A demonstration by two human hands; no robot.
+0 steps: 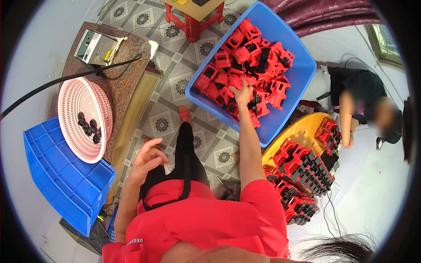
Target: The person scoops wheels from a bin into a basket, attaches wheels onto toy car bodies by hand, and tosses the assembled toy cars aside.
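My right hand (242, 93) reaches into a large blue bin (291, 125) heaped with red plastic toy vehicle bodies (278, 90), some with black parts. Its fingers close on a red toy vehicle body (235, 81) at the middle of the heap; their tips are partly hidden among the pieces. My left hand (150, 158) hangs in the air in front of my left side, well apart from the bin. Its fingers are loosely bent and spread, with nothing in them.
A pink basket (85, 94) with several black wheel-like pieces stands at left, beside a blue tray (61, 175) and a stone-topped table (131, 48). At right, rows of red-and-black toy vehicles (302, 164) cover a wooden table (289, 131). Another person (357, 94) sits beyond it.
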